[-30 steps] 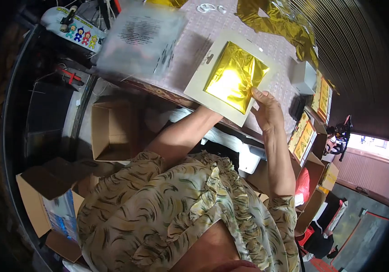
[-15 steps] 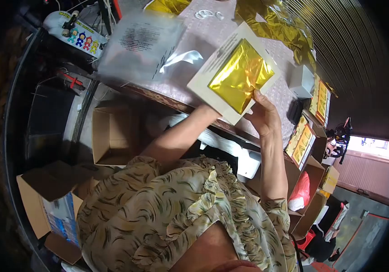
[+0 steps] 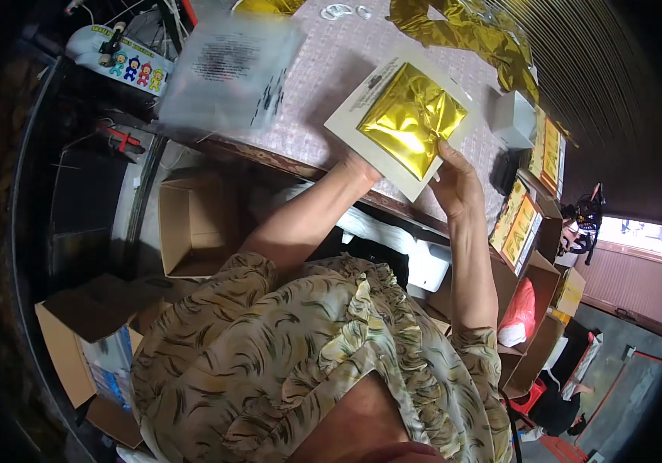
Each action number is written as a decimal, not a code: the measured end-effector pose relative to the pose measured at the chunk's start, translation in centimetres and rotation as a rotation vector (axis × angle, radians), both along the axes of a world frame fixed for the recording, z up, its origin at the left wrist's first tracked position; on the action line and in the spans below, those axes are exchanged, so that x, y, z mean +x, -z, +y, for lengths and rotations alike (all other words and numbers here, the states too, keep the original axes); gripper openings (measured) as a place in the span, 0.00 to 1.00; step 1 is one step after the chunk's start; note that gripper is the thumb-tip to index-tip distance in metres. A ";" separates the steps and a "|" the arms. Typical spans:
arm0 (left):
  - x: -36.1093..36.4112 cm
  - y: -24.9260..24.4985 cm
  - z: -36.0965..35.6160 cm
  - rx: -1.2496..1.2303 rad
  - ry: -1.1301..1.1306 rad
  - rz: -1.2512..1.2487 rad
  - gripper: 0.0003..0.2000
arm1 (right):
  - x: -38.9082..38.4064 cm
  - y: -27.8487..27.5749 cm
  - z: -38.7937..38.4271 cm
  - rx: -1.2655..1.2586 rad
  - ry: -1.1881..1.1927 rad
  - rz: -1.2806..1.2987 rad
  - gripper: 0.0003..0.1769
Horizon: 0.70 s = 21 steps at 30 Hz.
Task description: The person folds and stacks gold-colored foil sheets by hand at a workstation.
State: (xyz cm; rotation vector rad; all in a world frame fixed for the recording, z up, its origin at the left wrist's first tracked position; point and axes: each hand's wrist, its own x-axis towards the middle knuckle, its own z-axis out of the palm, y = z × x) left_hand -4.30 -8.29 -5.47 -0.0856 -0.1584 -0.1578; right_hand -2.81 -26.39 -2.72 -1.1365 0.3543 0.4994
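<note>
A pale square card (image 3: 344,122) with a folded sheet of shiny gold foil (image 3: 404,116) on its face is held tilted above the table's front edge. My left hand (image 3: 362,167) supports the card from below at its lower left edge; its fingers are hidden behind it. My right hand (image 3: 454,179) grips the lower right edge, thumb on the front by the foil and the other fingers partly behind. Left of the card lies a stack of clear plastic bags (image 3: 230,73) with dark printing.
The table (image 3: 315,62) has a pink patterned cover. Gold foil sheeting (image 3: 462,42) and white rings (image 3: 336,11) lie at its back. To the right are a white box (image 3: 514,119) and printed boxes (image 3: 518,231). An open cardboard box (image 3: 192,224) stands below left.
The card has tilted slightly and shifted a little lower in view. My left wrist shows more beneath it. A white strip seen left of the card before no longer shows.
</note>
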 end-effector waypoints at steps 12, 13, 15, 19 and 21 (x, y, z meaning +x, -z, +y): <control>-1.4 -0.7 -3.7 0.392 -0.011 0.057 0.25 | -1.6 -0.6 1.1 -0.007 0.083 -0.043 0.20; -1.6 -0.6 -4.0 0.452 -0.026 0.084 0.22 | -1.8 -0.7 1.4 -0.005 0.123 -0.036 0.15; -1.5 0.7 -4.0 0.509 -0.040 0.086 0.21 | -2.1 -1.4 2.2 -0.001 0.168 -0.032 0.11; -1.4 1.7 -3.8 0.756 -0.178 -0.037 0.17 | -2.5 -2.9 3.3 -0.039 0.170 -0.018 0.12; -1.2 2.7 -4.1 1.228 -0.395 -0.172 0.17 | -2.7 -3.0 3.3 -0.034 0.162 -0.028 0.12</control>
